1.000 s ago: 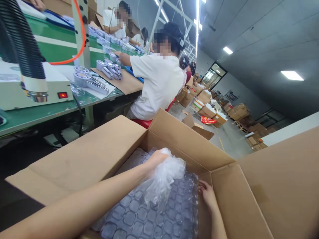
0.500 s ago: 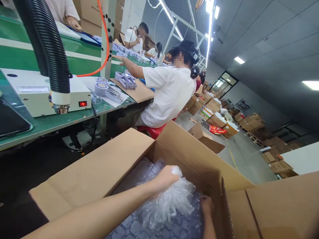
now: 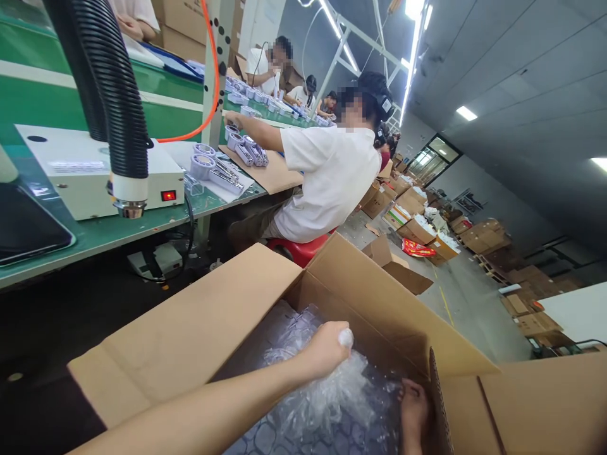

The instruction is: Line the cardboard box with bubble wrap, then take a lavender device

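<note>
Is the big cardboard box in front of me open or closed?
Open: the cardboard box has its flaps folded outward, and both hands reach inside.

I log a green workbench (image 3: 95, 237) along the left. Near its front edge sits a white control unit (image 3: 85, 177) with a red lit switch. Further along lie grey round parts (image 3: 203, 165) on a clear sheet, then a cardboard sheet (image 3: 272, 174) carrying more parts at the far end.

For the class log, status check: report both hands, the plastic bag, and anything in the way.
Left hand shut on plastic bag. Right hand low inside cardboard box, grip unclear. Bag over bubble wrap. Nothing blocking.
</note>
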